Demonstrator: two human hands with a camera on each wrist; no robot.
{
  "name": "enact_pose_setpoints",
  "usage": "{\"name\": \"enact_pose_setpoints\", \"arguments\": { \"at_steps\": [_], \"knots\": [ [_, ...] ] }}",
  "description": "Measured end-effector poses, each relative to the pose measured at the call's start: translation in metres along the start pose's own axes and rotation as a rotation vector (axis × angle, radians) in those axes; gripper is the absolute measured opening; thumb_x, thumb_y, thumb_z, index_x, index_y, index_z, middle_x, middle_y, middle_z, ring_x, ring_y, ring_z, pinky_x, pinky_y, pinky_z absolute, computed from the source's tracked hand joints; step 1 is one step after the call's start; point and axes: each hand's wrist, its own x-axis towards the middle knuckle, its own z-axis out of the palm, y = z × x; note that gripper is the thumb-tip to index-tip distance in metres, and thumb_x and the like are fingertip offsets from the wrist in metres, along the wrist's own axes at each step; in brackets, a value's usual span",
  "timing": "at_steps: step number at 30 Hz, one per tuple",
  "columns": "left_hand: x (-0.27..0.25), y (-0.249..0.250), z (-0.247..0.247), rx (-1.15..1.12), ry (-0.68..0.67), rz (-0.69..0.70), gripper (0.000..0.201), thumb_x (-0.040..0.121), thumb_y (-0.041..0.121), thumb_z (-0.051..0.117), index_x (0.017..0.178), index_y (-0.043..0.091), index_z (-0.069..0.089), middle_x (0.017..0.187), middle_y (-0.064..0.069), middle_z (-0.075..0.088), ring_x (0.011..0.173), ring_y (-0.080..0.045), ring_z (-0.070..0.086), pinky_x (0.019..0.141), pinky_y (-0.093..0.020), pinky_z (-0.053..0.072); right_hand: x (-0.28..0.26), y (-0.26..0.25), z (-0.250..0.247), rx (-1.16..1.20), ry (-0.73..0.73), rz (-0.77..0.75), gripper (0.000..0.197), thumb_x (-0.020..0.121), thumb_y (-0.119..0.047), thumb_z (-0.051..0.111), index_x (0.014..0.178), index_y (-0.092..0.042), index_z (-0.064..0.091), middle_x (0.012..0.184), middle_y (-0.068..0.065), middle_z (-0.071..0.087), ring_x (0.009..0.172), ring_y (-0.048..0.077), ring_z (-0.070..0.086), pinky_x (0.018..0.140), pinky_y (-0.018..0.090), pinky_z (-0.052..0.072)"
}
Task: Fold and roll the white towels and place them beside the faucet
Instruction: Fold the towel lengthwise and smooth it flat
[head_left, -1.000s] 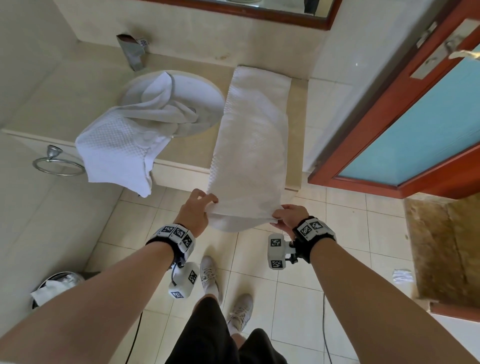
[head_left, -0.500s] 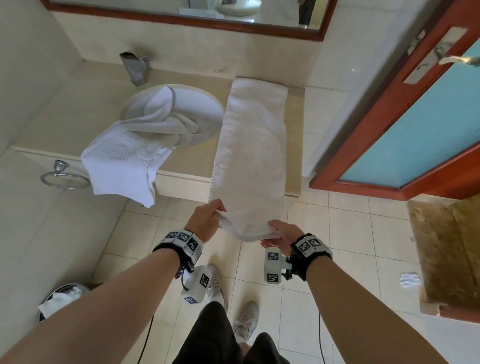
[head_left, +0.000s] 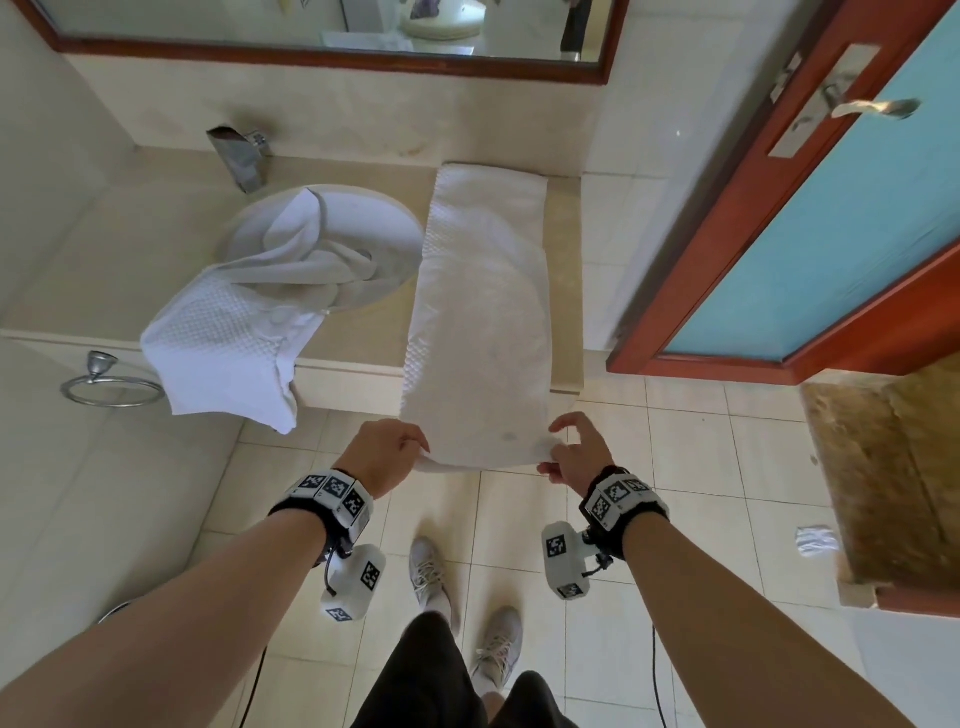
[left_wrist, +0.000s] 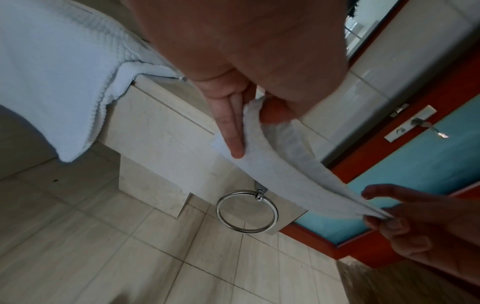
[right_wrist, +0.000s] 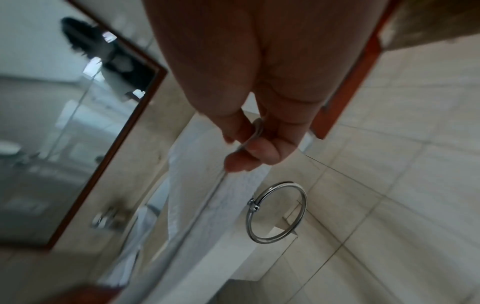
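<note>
A long folded white towel (head_left: 480, 312) lies lengthwise on the beige counter (head_left: 563, 291), to the right of the round basin (head_left: 387, 218), with its near end hanging past the counter's front edge. The person's left hand (head_left: 384, 452) pinches the near left corner of that end; in the left wrist view two straight fingers (left_wrist: 230, 127) lie along one face of the cloth while the thumb presses the other. The right hand (head_left: 576, 454) pinches the near right corner between thumb and curled fingers (right_wrist: 257, 151), so the hanging edge is stretched between the two hands above the tiled floor. A second, crumpled towel (head_left: 244, 332) sits partly in the basin and drapes over the counter's front edge on the left. The metal faucet (head_left: 239, 156) stands at the back of the counter behind the basin, well apart from both hands. A chrome towel ring (head_left: 111, 387) hangs on the wall below the counter, at left.
</note>
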Motion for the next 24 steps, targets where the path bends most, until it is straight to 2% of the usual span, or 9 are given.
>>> {"name": "enact_pose_setpoints", "arguments": {
  "at_steps": [2,4,6,8,12,16,20,23,24],
  "knots": [
    [-0.001,0.001,-0.002,0.078,-0.052,0.039,0.011,0.079,0.030,0.062,0.089,0.031,0.067,0.098,0.011,0.064,0.093,-0.011,0.058,0.080,-0.019,0.045,0.000,-0.003,-0.002,-0.206,-0.061,-0.108,0.030,0.095,-0.003,0.042,0.090,-0.024,0.064,0.111,0.013,0.065,0.064,0.016,0.067,0.056,0.025,0.048],
    [-0.004,-0.002,-0.001,0.200,-0.145,0.097,0.029,0.070,0.039,0.072,0.095,0.034,0.059,0.106,0.012,0.058,0.099,-0.012,0.053,0.088,-0.028,0.047,-0.002,-0.007,-0.004,-0.344,-0.148,-0.115,0.013,0.092,-0.015,0.060,0.097,-0.026,0.065,0.117,0.005,0.061,0.082,0.016,0.067,0.068,0.026,0.051],
    [-0.005,-0.006,0.000,0.240,-0.186,0.111,0.038,0.068,0.039,0.077,0.099,0.035,0.055,0.109,0.011,0.053,0.099,-0.013,0.052,0.088,-0.030,0.047,-0.002,-0.002,-0.005,-0.463,-0.220,-0.116,0.041,0.075,-0.028,0.083,0.109,-0.027,0.061,0.111,-0.002,0.059,0.093,0.016,0.063,0.081,0.030,0.052],
    [-0.002,-0.008,0.003,0.232,-0.165,0.136,0.033,0.073,0.032,0.076,0.098,0.033,0.056,0.108,0.010,0.052,0.098,-0.015,0.053,0.088,-0.029,0.047,-0.003,-0.001,-0.004,-0.582,-0.196,-0.134,0.051,0.069,-0.026,0.088,0.110,-0.027,0.059,0.106,-0.003,0.054,0.090,0.016,0.060,0.084,0.031,0.053],
    [0.008,-0.008,0.006,0.244,-0.044,0.194,0.005,0.087,0.029,0.061,0.093,0.028,0.060,0.099,0.009,0.050,0.082,-0.016,0.059,0.079,-0.033,0.052,-0.006,0.003,0.006,-0.816,-0.008,-0.369,0.017,0.086,-0.032,0.073,0.096,-0.024,0.062,0.106,-0.001,0.046,0.094,0.021,0.054,0.089,0.033,0.047],
    [0.012,-0.008,0.012,0.395,0.135,0.200,0.024,0.098,0.030,0.043,0.090,0.016,0.061,0.099,0.002,0.046,0.067,-0.022,0.054,0.064,-0.038,0.051,-0.002,0.006,0.022,-1.129,0.115,-0.674,0.017,0.092,-0.025,0.061,0.101,-0.015,0.070,0.118,0.005,0.052,0.105,0.026,0.052,0.093,0.041,0.041],
    [0.017,-0.010,0.009,0.535,0.250,0.188,0.020,0.097,0.023,0.044,0.091,0.011,0.059,0.091,-0.004,0.055,0.085,-0.028,0.052,0.062,-0.037,0.042,-0.002,-0.012,0.028,-1.039,-0.041,-0.640,0.032,0.085,0.007,0.047,0.111,-0.009,0.053,0.107,0.003,0.051,0.091,0.022,0.050,0.080,0.029,0.034],
    [0.025,-0.020,0.006,0.249,0.117,0.243,0.010,0.098,0.013,0.041,0.101,0.017,0.049,0.091,-0.002,0.055,0.085,-0.027,0.057,0.068,-0.036,0.043,-0.006,-0.018,0.027,-0.866,-0.069,-0.545,0.044,0.081,0.012,0.040,0.112,-0.019,0.042,0.095,0.001,0.052,0.080,0.023,0.050,0.072,0.032,0.039],
    [0.027,-0.023,0.005,0.159,0.049,0.264,0.019,0.096,0.009,0.040,0.108,0.022,0.047,0.095,-0.001,0.057,0.086,-0.025,0.059,0.072,-0.036,0.046,-0.006,-0.019,0.027,-0.857,-0.081,-0.525,0.047,0.080,0.011,0.038,0.113,-0.023,0.039,0.095,0.002,0.053,0.081,0.025,0.051,0.073,0.034,0.043]
  ]
}}
